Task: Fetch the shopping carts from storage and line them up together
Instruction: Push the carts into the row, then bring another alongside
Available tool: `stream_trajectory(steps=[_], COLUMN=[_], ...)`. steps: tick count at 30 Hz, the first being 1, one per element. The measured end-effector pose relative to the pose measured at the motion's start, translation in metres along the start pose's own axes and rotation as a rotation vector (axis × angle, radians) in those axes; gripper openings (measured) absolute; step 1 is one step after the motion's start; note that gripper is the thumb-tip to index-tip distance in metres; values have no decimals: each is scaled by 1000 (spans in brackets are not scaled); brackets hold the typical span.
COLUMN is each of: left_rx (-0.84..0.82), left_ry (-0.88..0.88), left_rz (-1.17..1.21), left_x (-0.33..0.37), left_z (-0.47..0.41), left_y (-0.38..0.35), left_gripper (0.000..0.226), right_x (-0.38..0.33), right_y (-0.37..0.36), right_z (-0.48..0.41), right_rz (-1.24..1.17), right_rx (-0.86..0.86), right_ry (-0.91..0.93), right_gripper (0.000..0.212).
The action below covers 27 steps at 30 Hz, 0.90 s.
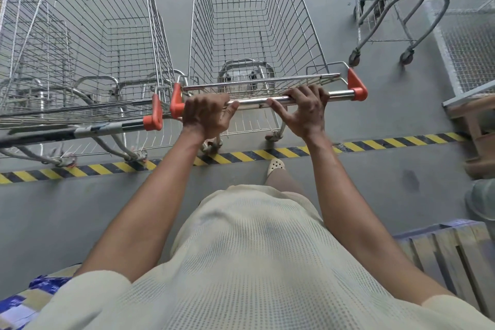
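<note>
A wire shopping cart (251, 21) with orange corner caps stands straight in front of me on the grey floor. My left hand (207, 115) grips its chrome handle bar (340, 94) near the left orange cap. My right hand (305, 110) grips the same bar to the right of centre. A second cart (101, 35) stands close beside it on the left, its handle (107, 127) level with mine. A third cart (16, 35) shows at the far left edge.
A black-and-yellow hazard stripe (375, 143) crosses the floor under the carts' rear wheels. A smaller two-tier trolley (396, 21) stands at the upper right beside a mesh panel (468, 61). Wooden slats (450, 254) lie at the lower right, blue packaging (24, 300) at the lower left.
</note>
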<state>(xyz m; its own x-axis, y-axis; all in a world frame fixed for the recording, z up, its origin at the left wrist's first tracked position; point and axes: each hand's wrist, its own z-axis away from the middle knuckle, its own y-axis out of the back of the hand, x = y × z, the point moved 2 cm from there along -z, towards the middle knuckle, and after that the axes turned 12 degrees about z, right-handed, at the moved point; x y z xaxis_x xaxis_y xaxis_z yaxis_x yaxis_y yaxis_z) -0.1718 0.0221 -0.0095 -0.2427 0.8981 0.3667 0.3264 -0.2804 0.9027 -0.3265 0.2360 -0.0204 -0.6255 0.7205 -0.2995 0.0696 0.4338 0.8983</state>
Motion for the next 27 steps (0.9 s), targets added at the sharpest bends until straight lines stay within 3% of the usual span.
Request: stream_trajectory(steps=[16,27], left_rx=[-83,-153], left_ry=[32,92], left_rz=[-3,55], left_x=[3,-54], left_z=[-86,-278], left_y=[-14,-38], left_gripper=[51,51], right_x=[32,59], right_y=[-20,-75], right_z=[-89,-267], right_rz=[-24,33], right_rx=[1,-37], right_ry=[-4,-70], right_gripper=[61,63])
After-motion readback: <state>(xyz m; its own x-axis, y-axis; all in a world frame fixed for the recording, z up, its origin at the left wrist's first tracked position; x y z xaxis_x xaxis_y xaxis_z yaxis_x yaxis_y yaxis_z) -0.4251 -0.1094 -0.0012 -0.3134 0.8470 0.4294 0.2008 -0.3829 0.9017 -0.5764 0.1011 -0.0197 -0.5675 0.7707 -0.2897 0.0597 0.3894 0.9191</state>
